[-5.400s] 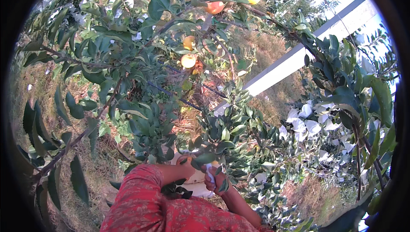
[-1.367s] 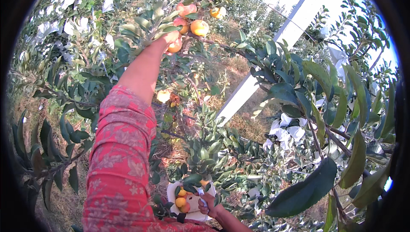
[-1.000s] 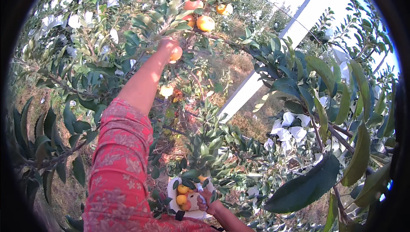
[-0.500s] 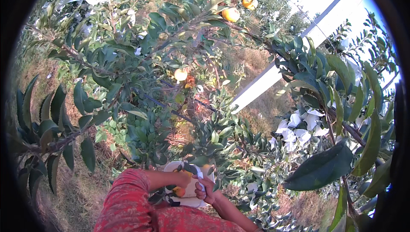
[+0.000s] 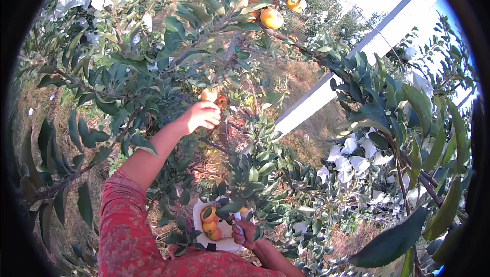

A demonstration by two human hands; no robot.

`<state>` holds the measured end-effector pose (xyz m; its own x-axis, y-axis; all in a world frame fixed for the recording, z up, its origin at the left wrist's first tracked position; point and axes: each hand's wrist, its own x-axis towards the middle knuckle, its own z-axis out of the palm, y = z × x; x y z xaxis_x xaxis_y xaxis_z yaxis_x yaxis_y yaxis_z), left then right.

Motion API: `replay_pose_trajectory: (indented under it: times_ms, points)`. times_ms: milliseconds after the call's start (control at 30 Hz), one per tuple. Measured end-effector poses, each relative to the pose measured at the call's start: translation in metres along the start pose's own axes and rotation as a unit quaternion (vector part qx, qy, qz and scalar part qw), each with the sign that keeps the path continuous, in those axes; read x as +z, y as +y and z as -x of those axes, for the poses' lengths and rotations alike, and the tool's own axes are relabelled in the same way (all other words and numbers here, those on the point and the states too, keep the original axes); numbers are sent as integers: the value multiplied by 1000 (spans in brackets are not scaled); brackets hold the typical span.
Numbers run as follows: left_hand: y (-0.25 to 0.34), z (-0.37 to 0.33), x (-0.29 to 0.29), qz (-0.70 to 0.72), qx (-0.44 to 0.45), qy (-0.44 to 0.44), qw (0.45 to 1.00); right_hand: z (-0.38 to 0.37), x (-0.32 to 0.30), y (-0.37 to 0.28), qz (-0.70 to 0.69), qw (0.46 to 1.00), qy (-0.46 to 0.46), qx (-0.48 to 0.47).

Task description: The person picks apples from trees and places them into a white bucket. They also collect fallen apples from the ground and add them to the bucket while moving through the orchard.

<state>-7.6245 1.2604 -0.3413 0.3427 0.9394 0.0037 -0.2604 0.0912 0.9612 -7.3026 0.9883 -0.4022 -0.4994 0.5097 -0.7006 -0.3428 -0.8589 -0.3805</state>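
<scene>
An orange fruit [image 5: 209, 95] hangs among leaves, the left hand [image 5: 201, 116] curled around its underside. Low down, the right hand [image 5: 246, 231] grips a white bucket [image 5: 223, 244] of fruit, partly screened by leafy twigs [image 5: 250, 175].

Picking among leafy branches.
Left hand [image 5: 203, 116] reaches up, fingers closed around an orange fruit [image 5: 209, 95] on its branch. Right hand [image 5: 247, 231] low, gripping the rim of a white container [image 5: 224, 244] holding several orange fruits [image 5: 210, 226].
</scene>
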Motion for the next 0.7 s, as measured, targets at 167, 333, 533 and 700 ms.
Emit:
replay_pose_trajectory:
  times_ms: [167, 333, 533, 700]
  points:
    - [-24, -98, -65, 15, -113, 257, 960, -5, -7, 3, -12, 1000, 5, -8]
    - [-69, -133, -80, 212, -121, 157, 957, -2, -11, 6, -17, 999, 35, -34]
    - [-72, -146, -97, 314, -145, 87, 934, -3, -7, 6, -22, 999, 17, -38]
    - [-88, -177, -121, 119, -184, 163, 962, -2, -2, 5, -3, 998, 47, -43]
